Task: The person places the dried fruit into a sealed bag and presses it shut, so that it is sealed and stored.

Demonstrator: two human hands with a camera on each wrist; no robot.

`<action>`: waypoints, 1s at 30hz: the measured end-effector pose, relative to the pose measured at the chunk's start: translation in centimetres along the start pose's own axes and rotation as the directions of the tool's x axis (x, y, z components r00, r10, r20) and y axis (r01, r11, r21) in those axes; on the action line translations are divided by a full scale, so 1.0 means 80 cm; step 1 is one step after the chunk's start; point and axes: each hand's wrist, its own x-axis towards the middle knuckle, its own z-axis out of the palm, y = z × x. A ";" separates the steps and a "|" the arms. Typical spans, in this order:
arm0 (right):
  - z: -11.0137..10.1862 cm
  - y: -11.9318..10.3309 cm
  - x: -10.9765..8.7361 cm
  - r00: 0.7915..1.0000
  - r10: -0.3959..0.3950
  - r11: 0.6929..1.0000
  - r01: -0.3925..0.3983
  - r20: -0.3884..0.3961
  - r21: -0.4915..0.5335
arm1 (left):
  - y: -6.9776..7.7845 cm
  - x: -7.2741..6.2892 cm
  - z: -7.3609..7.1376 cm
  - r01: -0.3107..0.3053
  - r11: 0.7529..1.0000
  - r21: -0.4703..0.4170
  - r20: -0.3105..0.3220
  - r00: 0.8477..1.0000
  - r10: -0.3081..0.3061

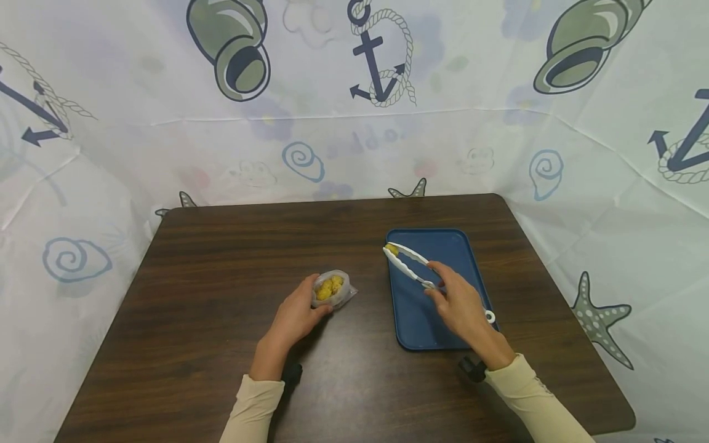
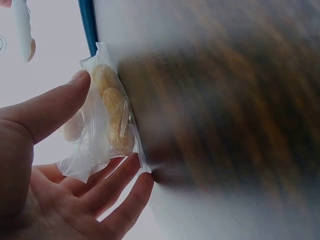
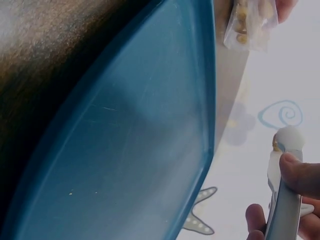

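Observation:
On the table, my left hand (image 1: 296,311) holds a clear plastic bag (image 1: 344,299) with its thumb on one side and fingers on the other. Several yellow-brown lumpy pieces (image 1: 329,288) show through the bag's open top. In the left wrist view, the same bag (image 2: 95,145) stands between thumb and fingertips. My right hand (image 1: 460,301) grips white-tipped tongs (image 1: 412,254) over the blue tray (image 1: 426,329). One yellow-brown piece (image 1: 392,248) sits between the tong tips, above the tray's far left corner. In the right wrist view, thumb and fingers press the tongs (image 3: 283,210) from both sides.
The dark wooden table (image 1: 221,258) has rounded corners. Behind and beside it hangs a white cloth (image 1: 332,135) printed with anchors, shells and starfish. A few small crumbs (image 3: 71,193) dot the tray in the right wrist view.

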 end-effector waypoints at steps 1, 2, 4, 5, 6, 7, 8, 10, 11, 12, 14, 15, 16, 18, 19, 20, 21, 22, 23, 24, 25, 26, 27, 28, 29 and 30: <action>0.000 0.000 0.000 1.000 -0.008 1.000 0.008 0.001 0.005 | 0.000 0.000 0.000 0.001 1.000 -0.001 0.001 1.000 -0.001; 0.000 -0.001 0.000 1.000 -0.014 1.000 0.014 0.002 0.012 | 0.000 0.000 0.000 0.001 1.000 0.001 0.001 1.000 -0.001; 0.001 -0.002 0.000 1.000 -0.022 1.000 0.022 0.003 0.016 | 0.000 0.000 0.000 0.003 1.000 0.000 0.003 1.000 -0.003; 0.001 -0.002 0.000 1.000 -0.024 1.000 0.024 0.004 0.016 | 0.000 0.000 0.000 0.005 1.000 0.002 0.004 1.000 -0.005; 0.001 -0.002 0.000 1.000 -0.024 1.000 0.024 0.005 0.015 | 0.000 0.000 0.000 0.007 1.000 0.002 0.005 1.000 -0.007; 0.001 -0.003 0.000 1.000 -0.023 1.000 0.023 0.006 0.013 | 0.000 0.000 0.000 0.009 1.000 0.002 0.006 1.000 -0.009; 0.001 -0.004 0.000 1.000 -0.021 1.000 0.021 0.006 0.014 | 0.000 0.000 0.000 0.010 1.000 0.002 0.006 1.000 -0.010; 0.002 -0.004 0.000 1.000 -0.021 1.000 0.021 0.006 0.013 | 0.000 0.001 0.001 0.010 1.000 0.002 0.005 1.000 -0.010; 0.003 -0.004 0.000 1.000 -0.021 1.000 0.021 0.007 0.013 | 0.000 0.001 0.001 0.010 1.000 0.002 0.004 1.000 -0.010; 0.003 -0.005 0.000 1.000 -0.022 1.000 0.022 0.005 0.014 | 0.000 0.001 0.001 0.009 1.000 0.001 0.003 1.000 -0.009; 0.004 -0.006 0.000 1.000 -0.024 1.000 0.024 0.002 0.017 | 0.001 0.001 0.001 0.007 1.000 0.001 0.000 1.000 -0.007; 0.005 -0.006 -0.001 1.000 -0.027 1.000 0.027 0.002 0.017 | 0.001 0.001 0.001 0.006 1.000 0.001 0.000 1.000 -0.006; 0.006 -0.007 -0.001 1.000 -0.029 0.999 0.029 0.002 0.017 | 0.001 0.001 0.001 0.007 1.000 0.000 0.000 1.000 -0.007; 0.007 -0.008 -0.001 0.999 -0.035 0.999 0.035 0.004 0.015 | 0.001 0.001 0.001 0.008 1.000 0.000 0.001 1.000 -0.008; 0.008 -0.009 -0.002 0.999 -0.037 0.999 0.036 0.006 0.012 | 0.002 0.001 0.001 0.009 1.000 -0.001 0.001 1.000 -0.009; 0.009 -0.010 -0.002 0.999 -0.038 0.999 0.038 0.009 0.009 | 0.002 0.001 0.001 0.011 1.000 -0.002 0.003 1.000 -0.011; 0.009 -0.011 -0.002 0.999 -0.039 0.999 0.039 0.012 0.007 | 0.002 0.001 0.001 0.012 1.000 -0.001 0.004 1.000 -0.012; 0.010 -0.012 -0.002 0.999 -0.040 0.999 0.040 0.015 0.004 | 0.002 0.001 0.001 0.012 1.000 0.000 0.004 1.000 -0.012; 0.011 -0.013 -0.002 0.999 -0.041 0.999 0.041 0.017 0.004 | 0.002 0.001 0.001 0.013 1.000 0.001 0.005 1.000 -0.013; 0.011 -0.014 -0.002 0.999 -0.042 0.999 0.042 0.019 0.004 | 0.002 0.001 0.001 0.014 1.000 0.000 0.005 1.000 -0.014; 0.012 -0.015 -0.002 0.999 -0.042 0.999 0.042 0.019 0.003 | 0.002 0.001 0.001 0.015 1.000 0.002 0.005 1.000 -0.015; 0.013 -0.015 -0.003 0.999 -0.045 0.999 0.045 0.019 0.003 | 0.001 0.001 0.001 0.016 1.000 0.004 0.005 1.000 -0.016; 0.014 -0.016 -0.003 0.999 -0.050 0.999 0.050 0.015 0.003 | 0.001 0.001 0.001 0.016 1.000 0.004 0.004 1.000 -0.016; 0.015 -0.017 -0.003 0.998 -0.056 0.998 0.056 0.011 0.001 | 0.001 0.001 0.001 0.017 1.000 0.003 0.004 1.000 -0.017; 0.016 -0.017 -0.004 0.998 -0.062 0.998 0.062 0.007 0.001 | 0.001 0.001 0.001 0.016 1.000 0.002 0.003 1.000 -0.017; 0.017 -0.018 -0.004 0.998 -0.068 0.998 0.068 0.001 -0.001 | 0.001 0.001 0.001 0.016 1.000 0.004 0.002 1.000 -0.016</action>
